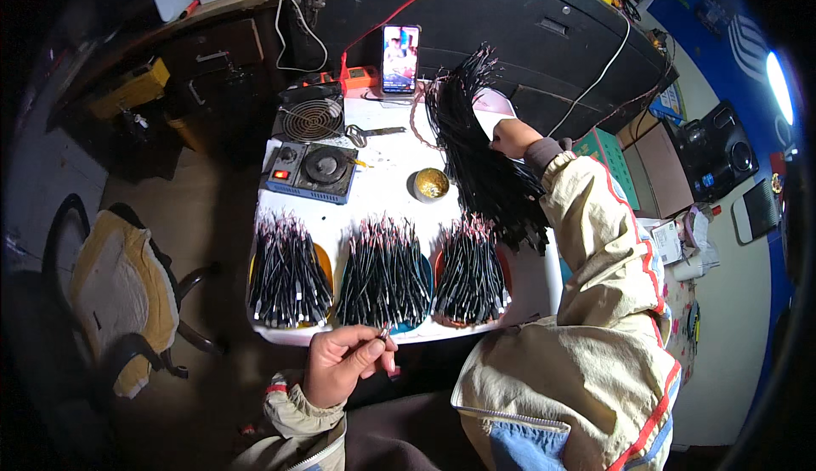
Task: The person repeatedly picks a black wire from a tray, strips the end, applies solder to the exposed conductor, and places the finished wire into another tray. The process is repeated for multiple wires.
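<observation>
Pinched shut in the left hand [340,362] is one small wire end [384,332], at the table's near edge. A big black wire bundle [480,156] is gripped by the right hand [512,138]; strands could easily get snagged and scattered over the sorted piles [384,273].

Around you, listed from the centre out: a small white-topped work table [382,144], set against a long black cabinet with metal latches [510,20]. To your left, a dark brownish floor [212,224] and a black-framed office chair draped with a yellow and grey cushion cover [115,288]. Beyond it, a dark wooden drawer unit [217,50] with a yellow box [132,87] beside it. To your right, a blue wall [722,20], a bright oval lamp or window glare [779,84], a black speaker-like box [718,150], a brown cardboard carton [659,169] and a green box [605,152]. Light is dim at the edges, brightest on the table.
</observation>
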Demonstrator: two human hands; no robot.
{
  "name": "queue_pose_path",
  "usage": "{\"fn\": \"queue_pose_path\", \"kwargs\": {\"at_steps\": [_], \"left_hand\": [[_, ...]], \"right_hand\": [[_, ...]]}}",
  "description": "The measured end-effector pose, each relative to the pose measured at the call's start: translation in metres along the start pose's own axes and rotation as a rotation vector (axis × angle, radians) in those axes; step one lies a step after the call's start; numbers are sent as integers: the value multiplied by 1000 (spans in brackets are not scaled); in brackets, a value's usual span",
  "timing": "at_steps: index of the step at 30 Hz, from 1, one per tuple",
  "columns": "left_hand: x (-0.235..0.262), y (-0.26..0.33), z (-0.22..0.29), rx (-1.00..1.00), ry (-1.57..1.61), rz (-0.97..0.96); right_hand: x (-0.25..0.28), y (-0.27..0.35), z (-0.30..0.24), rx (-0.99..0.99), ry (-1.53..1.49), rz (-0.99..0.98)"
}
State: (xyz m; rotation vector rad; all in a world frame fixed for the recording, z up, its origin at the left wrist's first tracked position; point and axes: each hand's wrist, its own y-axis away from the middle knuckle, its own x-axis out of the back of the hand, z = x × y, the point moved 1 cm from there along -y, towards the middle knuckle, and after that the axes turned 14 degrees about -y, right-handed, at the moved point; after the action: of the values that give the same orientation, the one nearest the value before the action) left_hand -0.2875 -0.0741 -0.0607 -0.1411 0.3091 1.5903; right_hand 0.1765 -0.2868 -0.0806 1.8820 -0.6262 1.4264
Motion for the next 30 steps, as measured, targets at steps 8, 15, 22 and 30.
{"fn": "queue_pose_path", "kwargs": {"at_steps": [8,15,22,30], "left_hand": [[-16,26,5,-61,-5,53],[-31,42,8,-109,-41,71],[-46,40,6,-138,-41,144],[-61,14,21,-284,311,58]], "right_hand": [[-9,47,-7,-66,44,239],[22,80,-18,57,20,336],[106,164,-76,354,-233,615],[50,317,-216,618,-184,724]]}}
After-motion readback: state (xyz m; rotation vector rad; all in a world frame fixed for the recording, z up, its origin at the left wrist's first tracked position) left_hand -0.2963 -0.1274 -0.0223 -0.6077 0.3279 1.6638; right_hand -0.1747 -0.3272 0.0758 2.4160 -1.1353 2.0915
